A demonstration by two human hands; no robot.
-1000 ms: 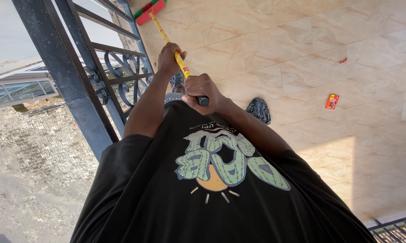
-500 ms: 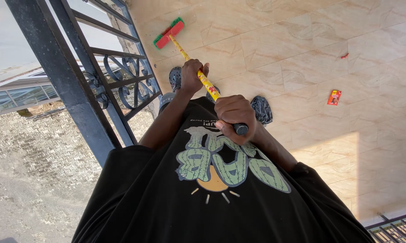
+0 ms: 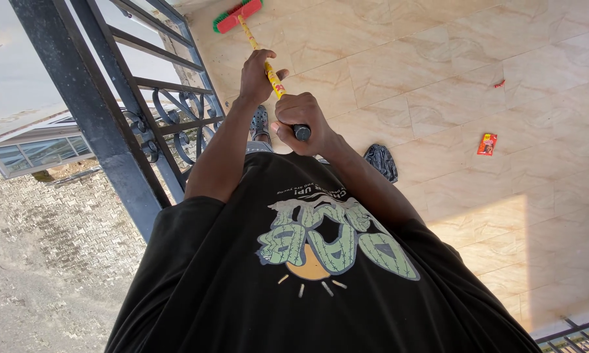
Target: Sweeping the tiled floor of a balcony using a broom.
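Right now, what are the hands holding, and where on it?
A broom: left hand around the mid yellow handle, right hand on its black top end.

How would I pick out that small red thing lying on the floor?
Start at the black iron railing on the left and look across the beige tiled floor to the right. Past the crumpled black bag lies a small flat red wrapper, rectangular and bright, bigger than the tiny red scrap above it.

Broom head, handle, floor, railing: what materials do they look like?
Broom head: likely plastic, red block with green synthetic-looking bristles.
Handle: yellow patterned coating, core unclear, black end cap.
Floor: beige marbled tiles, semi-gloss, grout lines visible.
Railing: dark painted metal, probably iron, with scrollwork.
Both left hand and right hand hold the handle.
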